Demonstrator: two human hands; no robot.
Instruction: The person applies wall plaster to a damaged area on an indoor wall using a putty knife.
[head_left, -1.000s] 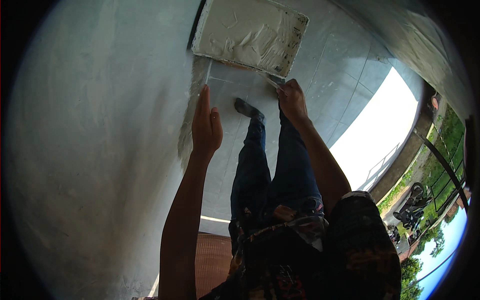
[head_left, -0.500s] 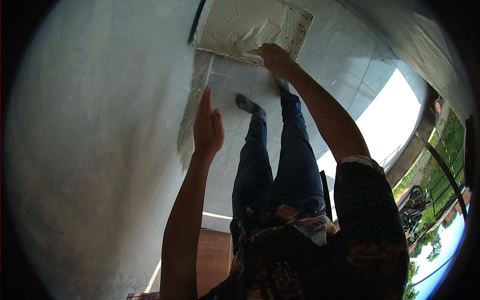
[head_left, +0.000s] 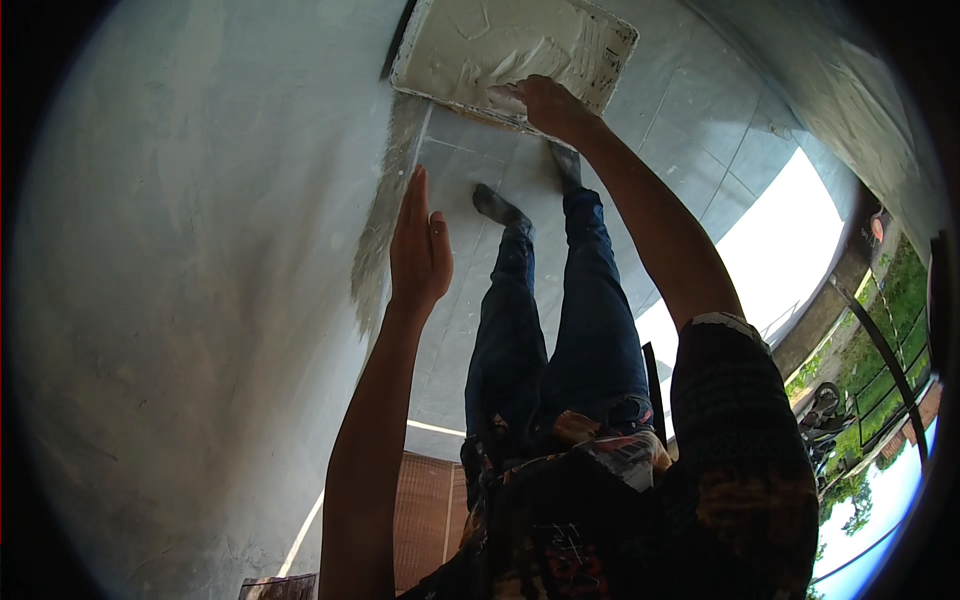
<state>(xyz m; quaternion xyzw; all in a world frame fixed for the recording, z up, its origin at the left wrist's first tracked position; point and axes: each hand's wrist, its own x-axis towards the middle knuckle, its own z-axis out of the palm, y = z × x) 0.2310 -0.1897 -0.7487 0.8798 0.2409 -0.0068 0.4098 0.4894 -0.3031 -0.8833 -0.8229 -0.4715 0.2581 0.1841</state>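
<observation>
My right hand (head_left: 556, 108) is closed at the near edge of a shallow rectangular tray (head_left: 404, 72). Its fingers are curled around something pale at the fingertips that I cannot make out against the tray's contents. Thick off-white paste (head_left: 470, 45), ridged and smeared, covers the tray's inside. My left hand (head_left: 420, 250) is open, its fingers straight and held together and the thumb apart, with nothing in it. It is nearest to the grey wall (head_left: 220, 250) on the left; whether it touches the wall I cannot tell.
Grey floor tiles (head_left: 450, 165) stretch under my feet and the tray. Rough grey smears (head_left: 378, 240) mark the wall's foot. A brown ribbed panel (head_left: 425, 520) stands low behind my left arm. Bright sunlight (head_left: 780, 240) falls on the floor at right, beyond which are grass and a motorcycle (head_left: 824, 410).
My right hand has shifted slightly up and left over the paste, and more of the pale thing at its fingertips shows. My left hand stays nearly in place. The whole view has tilted slightly.
</observation>
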